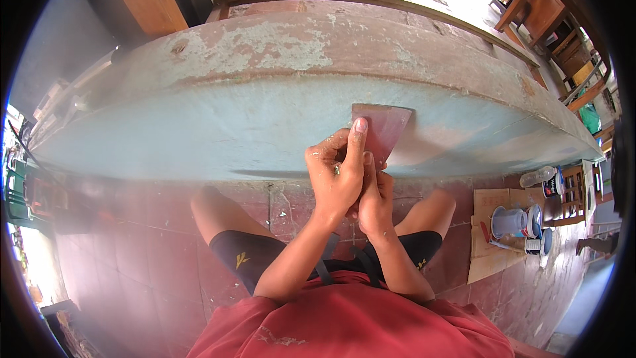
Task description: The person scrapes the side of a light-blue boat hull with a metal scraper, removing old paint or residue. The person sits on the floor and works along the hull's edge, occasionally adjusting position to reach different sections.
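Both my hands are together on a scraper (384, 129) with a wide, flat blade, in front of a low pale-blue wall (265, 119). My left hand (333, 176) is closed round it, thumb stretched up along the blade's left edge and bits of flaked paint on the fingers. Just below and to the right, my right hand (376, 205) is closed on the lower part, where the handle is mostly hidden by my fingers. The blade points up and away, its far edge close to the wall; I cannot tell if it touches.
Paint peels along the wall's worn ledge (265, 46). On the right, a cardboard sheet (483, 252) lies on the red tiled floor (146, 258) with a grey bucket (509, 222), paint tubs (538, 244) and a clear bottle (536, 177). Wooden furniture (546, 10) stands beyond the wall.
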`<control>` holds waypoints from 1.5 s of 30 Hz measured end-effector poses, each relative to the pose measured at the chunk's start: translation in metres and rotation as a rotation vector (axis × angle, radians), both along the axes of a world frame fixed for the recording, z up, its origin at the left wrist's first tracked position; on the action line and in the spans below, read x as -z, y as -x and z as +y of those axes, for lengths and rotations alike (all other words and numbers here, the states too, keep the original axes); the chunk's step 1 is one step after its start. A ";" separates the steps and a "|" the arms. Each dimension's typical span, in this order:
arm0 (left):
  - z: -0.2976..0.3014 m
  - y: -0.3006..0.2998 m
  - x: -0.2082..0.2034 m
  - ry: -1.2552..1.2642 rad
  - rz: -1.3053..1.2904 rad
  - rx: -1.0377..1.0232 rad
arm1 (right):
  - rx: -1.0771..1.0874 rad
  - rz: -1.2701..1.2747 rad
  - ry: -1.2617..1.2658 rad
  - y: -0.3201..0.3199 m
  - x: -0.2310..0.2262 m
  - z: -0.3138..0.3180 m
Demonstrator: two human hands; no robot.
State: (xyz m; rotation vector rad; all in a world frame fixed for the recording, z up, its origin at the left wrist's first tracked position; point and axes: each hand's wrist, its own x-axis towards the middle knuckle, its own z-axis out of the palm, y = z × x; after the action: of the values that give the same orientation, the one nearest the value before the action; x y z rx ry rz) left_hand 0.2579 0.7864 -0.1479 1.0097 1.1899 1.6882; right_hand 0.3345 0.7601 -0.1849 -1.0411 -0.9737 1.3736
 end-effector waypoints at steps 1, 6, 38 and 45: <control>0.000 0.000 -0.004 0.003 -0.016 0.010 | 0.014 0.009 0.017 0.001 -0.003 0.000; 0.004 -0.003 0.007 -0.050 -0.061 0.001 | 0.022 0.039 0.003 0.001 0.005 0.004; 0.002 -0.003 -0.012 -0.067 -0.035 -0.009 | 0.001 -0.008 -0.036 -0.001 -0.014 0.001; 0.005 -0.001 -0.022 -0.087 -0.006 -0.012 | -0.016 0.008 -0.092 -0.002 -0.021 0.007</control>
State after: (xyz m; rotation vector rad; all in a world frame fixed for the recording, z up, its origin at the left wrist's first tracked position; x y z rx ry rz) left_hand 0.2589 0.7916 -0.1254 1.0512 1.1283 1.7645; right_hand 0.3364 0.7668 -0.1637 -0.9599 -1.0319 1.3327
